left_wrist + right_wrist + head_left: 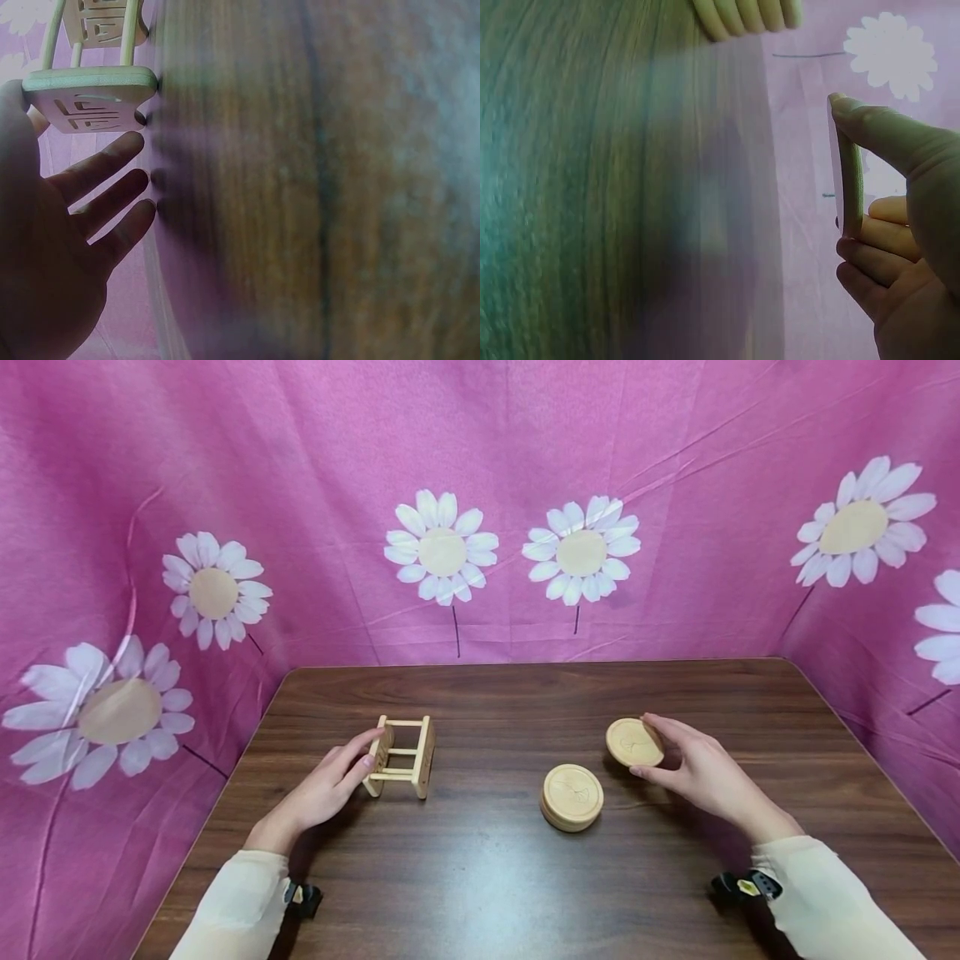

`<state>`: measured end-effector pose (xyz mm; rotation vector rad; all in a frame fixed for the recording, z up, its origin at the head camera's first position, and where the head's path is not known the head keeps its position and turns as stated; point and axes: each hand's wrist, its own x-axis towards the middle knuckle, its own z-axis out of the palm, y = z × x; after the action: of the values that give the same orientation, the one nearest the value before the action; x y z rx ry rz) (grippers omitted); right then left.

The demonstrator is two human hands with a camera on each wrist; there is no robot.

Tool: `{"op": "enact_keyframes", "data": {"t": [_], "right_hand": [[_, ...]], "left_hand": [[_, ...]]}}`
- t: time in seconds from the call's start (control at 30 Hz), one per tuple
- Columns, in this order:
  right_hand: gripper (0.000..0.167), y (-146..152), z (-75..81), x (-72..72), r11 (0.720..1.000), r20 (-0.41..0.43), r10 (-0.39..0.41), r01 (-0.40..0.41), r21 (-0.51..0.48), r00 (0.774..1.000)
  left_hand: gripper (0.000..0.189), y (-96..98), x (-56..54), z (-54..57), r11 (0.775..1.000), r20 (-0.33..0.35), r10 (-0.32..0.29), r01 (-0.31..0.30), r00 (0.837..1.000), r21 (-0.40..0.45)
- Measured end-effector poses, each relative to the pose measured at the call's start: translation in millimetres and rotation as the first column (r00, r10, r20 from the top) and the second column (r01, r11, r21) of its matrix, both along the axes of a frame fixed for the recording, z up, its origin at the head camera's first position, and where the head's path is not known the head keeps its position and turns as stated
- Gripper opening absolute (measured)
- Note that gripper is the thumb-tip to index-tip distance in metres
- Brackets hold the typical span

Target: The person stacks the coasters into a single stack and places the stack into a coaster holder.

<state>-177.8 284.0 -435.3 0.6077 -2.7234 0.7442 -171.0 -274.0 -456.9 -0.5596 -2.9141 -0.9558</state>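
My right hand (701,764) pinches a round pale wooden coaster (633,742) by its edge, thumb on the near side and fingers on the far side. It is held above the table, with a line drawing on its face; the right wrist view shows the coaster (849,176) edge-on. A stack of several matching coasters (572,797) stands to the left of that hand. Farther left is a small wooden rack (426,756) with rods between two cut-out side panels. My left hand (322,789) holds its left panel (90,105) with thumb and index finger, its other fingers spread beside it.
The dark wood-grain table (480,693) carries the rack and the stack. A pink cloth (510,443) with large white daisies hangs behind the table and along both sides. A dark wrist strap device (746,887) sits at each sleeve cuff.
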Motion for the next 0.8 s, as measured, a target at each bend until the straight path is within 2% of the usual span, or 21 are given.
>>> {"op": "enact_keyframes", "data": {"t": [0.3, 0.8], "right_hand": [[0.08, -7, 3.7, 10.4, 0.997, -0.011, 0.053, -0.054, -0.06, 0.999], [0.081, -22, 2.3, 22.7, 0.992, -0.072, 0.103, -0.108, -0.062, 0.992]], "left_hand": [[0.047, 0.6, 0.1, -0.1, 1.0, 0.006, 0.004, -0.004, 1.0, 0.002], [0.047, 0.7, 0.2, -0.5, 1.0, 0.005, 0.01, -0.01, 1.0, 0.002]]}}
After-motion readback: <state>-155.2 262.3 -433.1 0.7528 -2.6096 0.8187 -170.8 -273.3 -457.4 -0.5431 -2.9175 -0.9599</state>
